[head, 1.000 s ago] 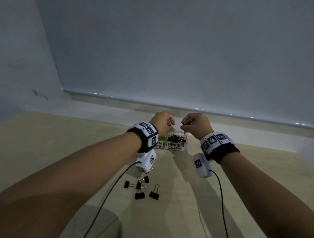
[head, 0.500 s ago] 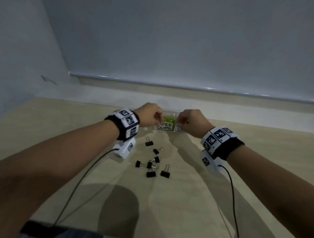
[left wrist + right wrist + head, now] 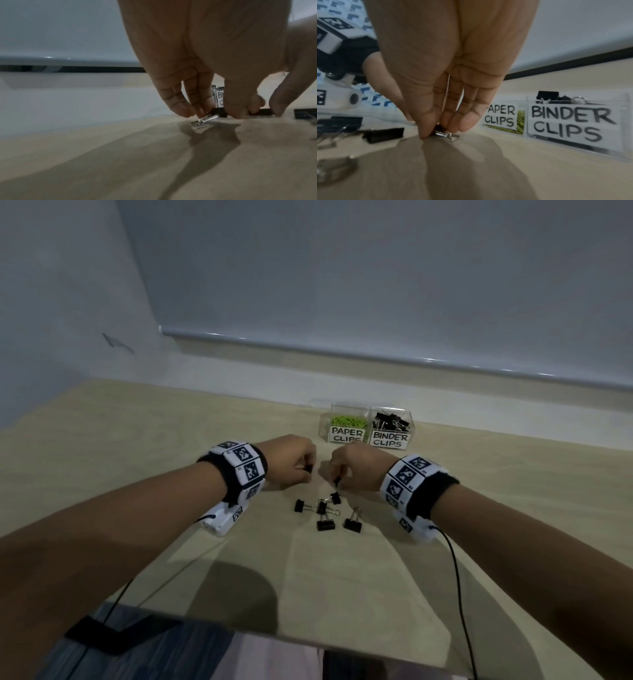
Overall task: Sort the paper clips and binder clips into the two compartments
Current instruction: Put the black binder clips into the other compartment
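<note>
Currently the sort stands near its end, judged from how the items lie. The clear two-compartment box (image 3: 367,424) sits at the far edge of the table (image 3: 137,440); its left compartment, labelled PAPER CLIPS (image 3: 346,435), holds green paper clips (image 3: 347,420), and its right compartment, labelled BINDER CLIPS (image 3: 390,439), holds a heap of black binder clips (image 3: 391,421). No loose paper clip is visible on the table, so that class appears done. Five loose binder clips (image 3: 325,510) lie in a small group on the table between the wrists, nearer the person than the box. The left hand (image 3: 291,462) is lowered to the table with thumb and fingers closed in a pinch on one black binder clip (image 3: 217,112), which touches or nearly touches the surface, its wire handle (image 3: 204,119) pointing down. The right hand (image 3: 356,465) likewise has thumb and fingers pressed together on another binder clip (image 3: 443,132) at table level. Remaining work: carry these two clips to the right compartment, then clear the five loose ones in the same way.
</note>
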A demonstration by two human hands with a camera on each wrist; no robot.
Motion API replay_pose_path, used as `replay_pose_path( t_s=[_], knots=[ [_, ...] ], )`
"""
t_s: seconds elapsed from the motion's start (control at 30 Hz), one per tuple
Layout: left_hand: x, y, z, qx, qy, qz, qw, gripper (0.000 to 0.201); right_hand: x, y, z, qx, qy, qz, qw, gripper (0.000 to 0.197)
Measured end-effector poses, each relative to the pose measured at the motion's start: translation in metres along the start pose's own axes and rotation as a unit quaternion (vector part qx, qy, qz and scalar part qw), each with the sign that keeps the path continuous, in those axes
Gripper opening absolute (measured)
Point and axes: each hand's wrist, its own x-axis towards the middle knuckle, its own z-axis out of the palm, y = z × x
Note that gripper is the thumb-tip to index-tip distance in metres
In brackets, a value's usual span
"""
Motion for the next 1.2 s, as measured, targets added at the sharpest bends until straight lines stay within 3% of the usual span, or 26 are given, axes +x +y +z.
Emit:
replay_pose_path(
  t_s=[0.17, 0.37, 0.67, 0.77, 0.87, 1.03, 1.2],
  knots=[
    [-0.040, 0.007, -0.004, -0.137, 0.005, 0.003, 0.991, 0.025, -0.012, 0.005, -0.010, 0.114, 0.020, 0.009, 0.993, 0.011],
    [-0.057, 0.028, 0.013, -0.038, -0.012, 0.048, 0.998, 0.017, -0.017, -0.016, 0.006, 0.009, -0.035, -0.035, 0.999, 0.014],
    [-0.048, 0.028, 0.015, -0.008, -0.011, 0.041, 0.999, 0.017, -0.023, -0.014, 0.015, -0.026, -0.014, -0.046, 0.999, 0.015],
    [-0.040, 0.027, 0.004, -0.086, -0.004, 0.011, 0.996, 0.018, -0.031, 0.002, 0.005, 0.012, 0.007, -0.007, 1.000, 0.014],
    [-0.020, 0.037, -0.019, -0.173, 0.063, 0.006, 0.983, 0.015, -0.037, 0.031, -0.023, 0.080, 0.077, 0.054, 0.992, 0.011],
    [0.047, 0.072, -0.059, -0.202, 0.184, 0.009, 0.962, 0.014, -0.027, 0.077, -0.071, 0.090, 0.226, 0.168, 0.955, 0.008],
    [0.116, 0.089, -0.074, -0.199, 0.214, -0.056, 0.955, 0.018, 0.000, 0.110, -0.071, 0.062, 0.256, 0.241, 0.934, 0.007]
  ],
)
